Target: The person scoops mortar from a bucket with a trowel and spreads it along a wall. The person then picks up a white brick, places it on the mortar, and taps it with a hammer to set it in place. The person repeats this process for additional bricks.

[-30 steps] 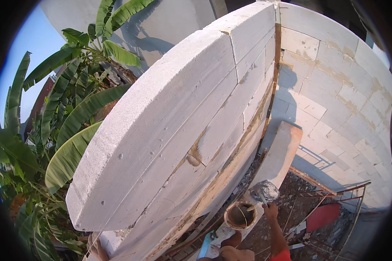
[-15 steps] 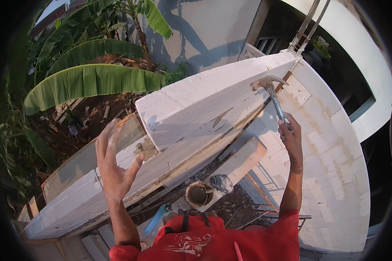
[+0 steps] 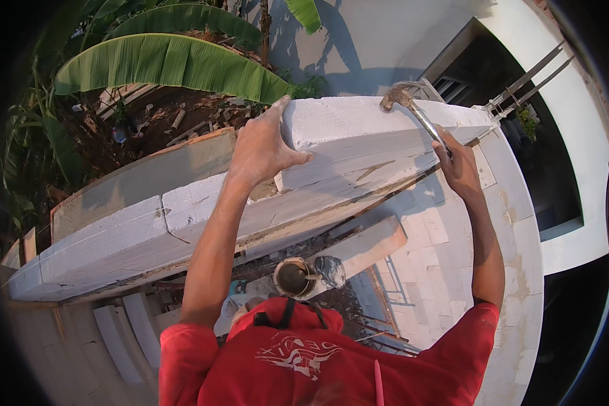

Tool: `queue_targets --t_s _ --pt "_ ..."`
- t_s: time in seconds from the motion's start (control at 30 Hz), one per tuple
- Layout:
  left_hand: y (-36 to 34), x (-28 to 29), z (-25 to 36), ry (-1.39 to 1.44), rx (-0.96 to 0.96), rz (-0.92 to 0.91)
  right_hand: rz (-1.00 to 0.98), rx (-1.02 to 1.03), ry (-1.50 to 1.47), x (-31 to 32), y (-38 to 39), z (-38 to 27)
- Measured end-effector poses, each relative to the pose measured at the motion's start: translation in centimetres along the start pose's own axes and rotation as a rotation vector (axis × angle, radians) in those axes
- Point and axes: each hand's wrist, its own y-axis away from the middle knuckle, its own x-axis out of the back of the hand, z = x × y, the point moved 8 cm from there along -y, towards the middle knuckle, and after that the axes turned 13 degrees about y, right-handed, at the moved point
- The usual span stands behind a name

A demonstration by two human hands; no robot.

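Note:
My right hand (image 3: 459, 166) is wrapped round the handle of a claw hammer (image 3: 423, 120). The hammer's head is over the top of a long white block (image 3: 348, 122), close to its far edge; whether it touches I cannot tell. That block stands on the top course of a white block wall (image 3: 135, 227). At the block's left end, my left hand (image 3: 264, 152) clasps it, thumb along the near face and fingers at the far corner. Grey mortar shows beside that end, partly hidden by the hand.
Below the wall, a bucket (image 3: 294, 277) of grey mix stands beside a dark plastic bag (image 3: 330, 271) and a plank (image 3: 372, 247). Banana leaves (image 3: 176, 64) hang beyond the wall. Metal rods (image 3: 528, 81) rise at its right end. Another block wall (image 3: 480, 271) curves along the right.
My left hand has gone from raised and spread in the air to the block's left end. The hammer has moved from the block's near face up over its top.

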Motion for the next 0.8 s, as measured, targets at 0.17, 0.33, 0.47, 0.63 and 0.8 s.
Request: queue_targets --t_s 0.17,0.33,0.47,0.63,0.8 --pt "0.0 -0.2 -0.1 -0.036 0.007 0.021 0.178 -0.114 -0.217 4.7 -0.9 -0.1" --pt "0.1 -0.4 -1.2 -0.003 -0.014 0.021 0.066 0.005 0.042 0.9 0.0 -6.5" --pt "0.0 -0.6 -1.1 -0.029 0.01 -0.002 -0.154 -0.111 -0.135 0.0 -0.7 -6.7" --pt "6.4 1.0 1.4 -0.055 -0.149 0.259 -0.096 0.11 -0.128 5.9 -2.8 -10.6" --pt "14.7 -0.4 -7.1 0.249 0.017 0.038 0.072 0.407 0.054 10.9 -4.5 -19.4"
